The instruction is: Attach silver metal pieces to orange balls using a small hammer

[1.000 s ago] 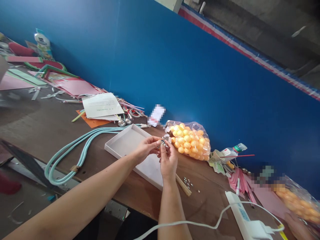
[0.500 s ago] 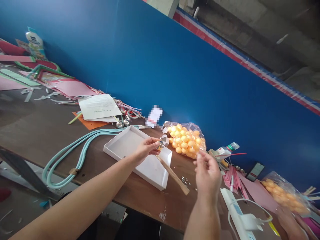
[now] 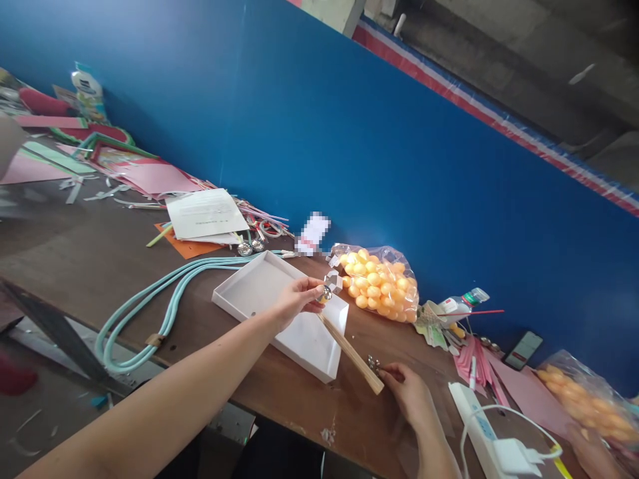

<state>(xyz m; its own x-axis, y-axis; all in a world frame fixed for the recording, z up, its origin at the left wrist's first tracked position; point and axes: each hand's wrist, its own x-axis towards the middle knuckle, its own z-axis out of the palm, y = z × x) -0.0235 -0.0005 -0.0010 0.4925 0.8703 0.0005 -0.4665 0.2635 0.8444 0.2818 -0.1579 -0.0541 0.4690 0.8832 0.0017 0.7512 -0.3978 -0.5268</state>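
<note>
My left hand (image 3: pixel 298 301) is raised over the white shallow box (image 3: pixel 249 293), with thumb and fingers pinched on a small silver ball (image 3: pixel 325 293). A small white paper piece (image 3: pixel 333 279) sits just above the ball. A wooden stick (image 3: pixel 352 354) slants from the box's right rim down to the table. My right hand (image 3: pixel 408 394) rests low on the brown table (image 3: pixel 74 246), beside the stick's lower end. Its fingertips are drawn together at a cluster of small silver pieces (image 3: pixel 373 363); what they grip is too small to see.
A bag of orange balls (image 3: pixel 380 283) lies behind the box and a second bag (image 3: pixel 589 399) lies far right. Teal tubing (image 3: pixel 150 299) loops left. A white power strip (image 3: pixel 476 422) with a charger, a phone (image 3: pixel 522 348), a bottle (image 3: pixel 459 303) and papers (image 3: pixel 204 213) lie along the blue wall.
My right hand left the silver ball, swung right through the air, then came down onto the table by the small silver pieces. My left hand stayed put with the ball.
</note>
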